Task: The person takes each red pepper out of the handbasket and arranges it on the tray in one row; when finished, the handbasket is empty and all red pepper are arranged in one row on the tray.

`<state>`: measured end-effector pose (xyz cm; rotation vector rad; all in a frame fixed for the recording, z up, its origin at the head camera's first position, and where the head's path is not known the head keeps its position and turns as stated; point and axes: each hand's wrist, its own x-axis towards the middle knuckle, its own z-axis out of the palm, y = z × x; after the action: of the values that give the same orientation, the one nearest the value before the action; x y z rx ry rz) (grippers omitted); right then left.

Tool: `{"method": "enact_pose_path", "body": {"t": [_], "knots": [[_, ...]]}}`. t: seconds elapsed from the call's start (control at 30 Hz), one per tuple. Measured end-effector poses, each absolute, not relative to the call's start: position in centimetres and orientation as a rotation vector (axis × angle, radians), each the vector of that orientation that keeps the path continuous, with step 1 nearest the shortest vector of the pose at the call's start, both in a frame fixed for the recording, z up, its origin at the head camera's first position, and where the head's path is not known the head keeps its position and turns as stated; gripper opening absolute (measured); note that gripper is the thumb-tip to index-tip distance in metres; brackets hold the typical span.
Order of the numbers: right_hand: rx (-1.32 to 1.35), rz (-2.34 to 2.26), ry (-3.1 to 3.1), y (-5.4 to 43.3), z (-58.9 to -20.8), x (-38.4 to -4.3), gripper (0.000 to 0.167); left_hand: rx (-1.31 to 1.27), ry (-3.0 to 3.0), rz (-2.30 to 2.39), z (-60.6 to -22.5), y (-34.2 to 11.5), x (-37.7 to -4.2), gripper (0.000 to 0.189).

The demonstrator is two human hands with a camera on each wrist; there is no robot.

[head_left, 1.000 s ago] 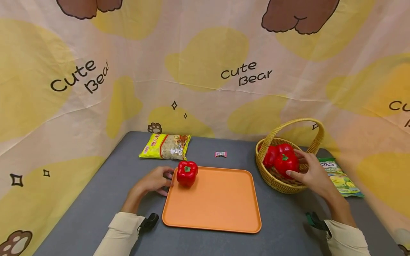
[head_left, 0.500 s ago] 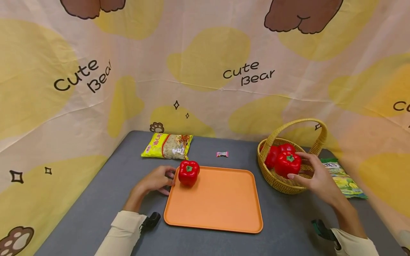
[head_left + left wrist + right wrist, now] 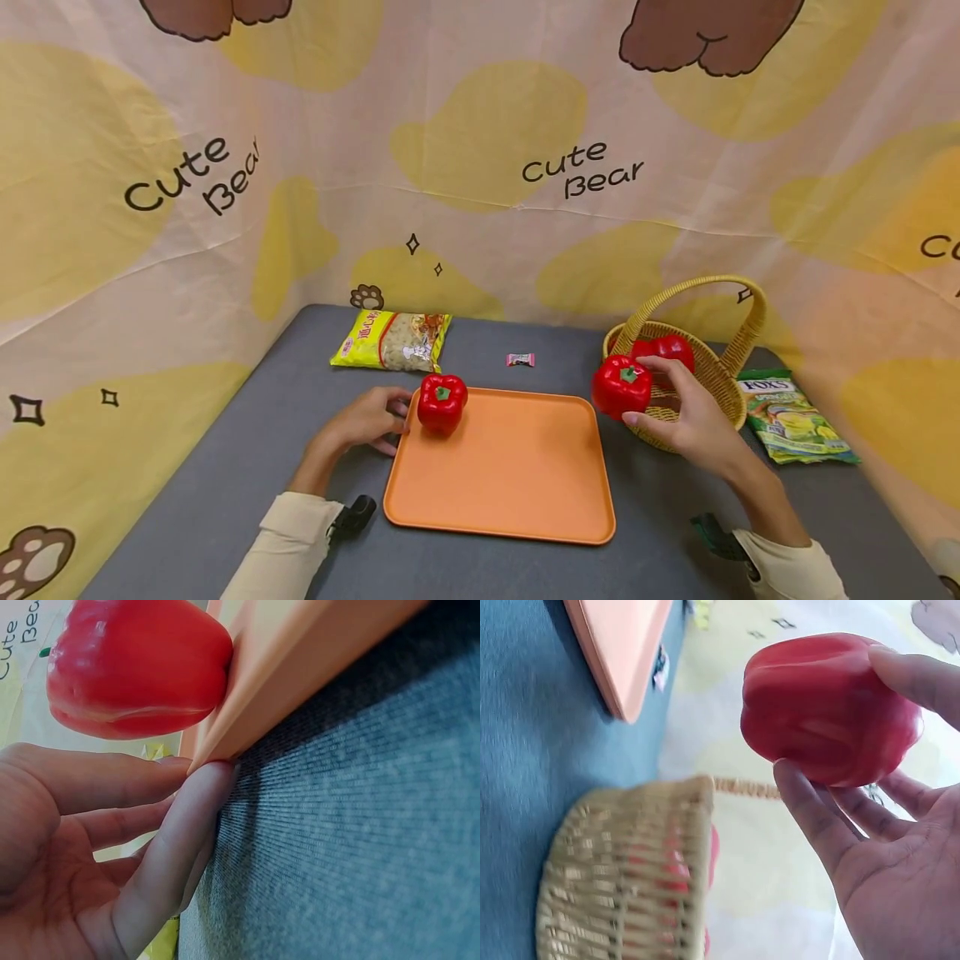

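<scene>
A glossy red bell pepper (image 3: pixel 613 390) with a green stem is held by my right hand (image 3: pixel 697 429), above the left rim of the wicker basket (image 3: pixel 735 396). In the right wrist view, thumb and fingers grip this pepper from both sides, over the basket's level. More red peppers (image 3: pixel 677 350) lie inside the basket, partly hidden by its rim and my hand. My left hand (image 3: pixel 366 418) pinches the left edge of the orange tray (image 3: pixel 510 471) between thumb and finger, as the left wrist view shows. Another red bell pepper (image 3: pixel 139 671) stands on the tray's far left corner.
At the back left lies a yellow food packet (image 3: pixel 393 342). A small pink-and-black wrapped candy (image 3: pixel 521 360) sits behind the tray. Right of the basket lies a green snack bag (image 3: pixel 795 421). A printed cloth backdrop (image 3: pixel 480 167) borders the grey table (image 3: pixel 667 533).
My right hand has lifted a bell pepper out of the basket and carried it left, toward the tray. My left hand keeps its place at the tray's edge.
</scene>
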<state>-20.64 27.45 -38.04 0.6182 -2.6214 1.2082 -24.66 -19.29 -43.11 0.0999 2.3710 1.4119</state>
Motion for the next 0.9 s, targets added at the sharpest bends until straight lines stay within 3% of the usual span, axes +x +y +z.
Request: {"method": "enact_pose_path", "body": {"t": [0.57, 0.9], "knots": [[0.74, 1.225, -2.737, 21.3, -39.9, -23.1, 0.085, 0.096, 2.371, 1.405, -43.4, -19.3, -24.8, 0.058], [0.829, 1.335, -2.785, 18.3, -41.2, -23.9, 0.075, 0.079, 2.364, 1.41, -43.3, -19.4, -24.8, 0.059]]}}
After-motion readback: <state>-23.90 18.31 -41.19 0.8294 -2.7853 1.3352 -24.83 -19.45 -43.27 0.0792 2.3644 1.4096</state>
